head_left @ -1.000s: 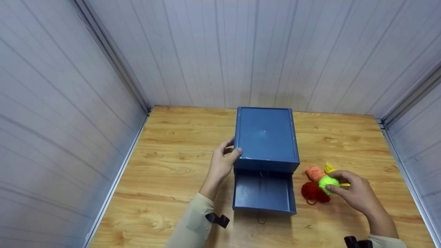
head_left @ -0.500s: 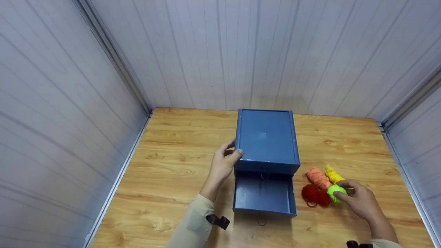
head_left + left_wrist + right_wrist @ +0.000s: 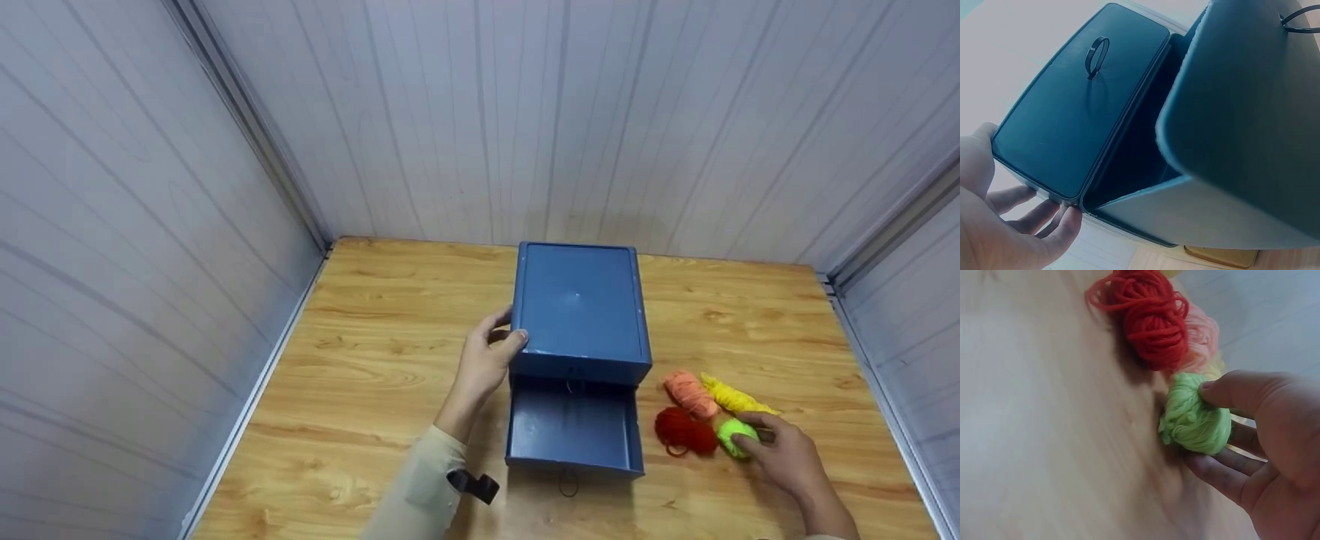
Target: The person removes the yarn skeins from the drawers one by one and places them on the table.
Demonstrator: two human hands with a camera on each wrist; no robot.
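Observation:
My left hand (image 3: 484, 360) grips the left front edge of a blue drawer box (image 3: 581, 300), thumb on top and fingers along the side. The lower drawer (image 3: 571, 429) is pulled out with nothing in it; the upper drawer front (image 3: 1081, 101), with its black loop pull (image 3: 1096, 57), is closed. To the right, my right hand (image 3: 784, 454) pinches a bright green yarn ball (image 3: 1196, 415) between thumb and fingers, low over the table. Beside it lie a dark red yarn bundle (image 3: 684, 431), a peach yarn skein (image 3: 690, 394) and a yellow yarn skein (image 3: 735, 394).
The wood-grain table (image 3: 375, 360) is enclosed by pale panel walls, with a back wall (image 3: 450, 120) behind the box and a side wall (image 3: 135, 247) at left. A second loop pull (image 3: 568, 484) hangs from the pulled-out drawer's front.
My right hand has moved toward me and slightly right with the green yarn ball, off the other yarn, uncovering the yellow skein. My left hand keeps its grip on the box.

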